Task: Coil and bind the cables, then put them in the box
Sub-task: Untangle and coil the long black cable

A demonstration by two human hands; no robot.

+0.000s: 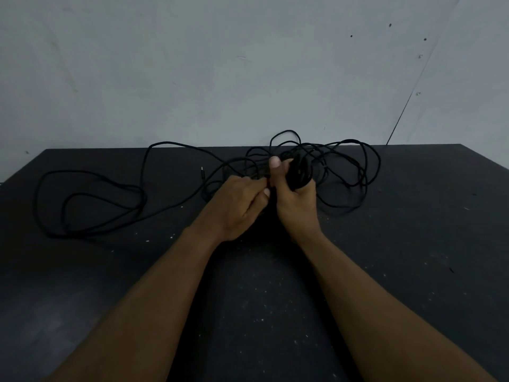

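one small coil [299,172] sits clenched in the right grip [296,199]; the left grip [239,202] pinches its cable [287,130]; most cable sprawls loose across the tabletop [413,244]; binding and boxing remain, i judge.

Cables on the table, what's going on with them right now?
A person is coiling a black cable over a dark table. The right hand grips a small coiled bundle of it, and the left hand pinches the cable right beside that. Most of it lies in loose loops to the left and behind the hands. Nothing is bound yet, and no box is in view.
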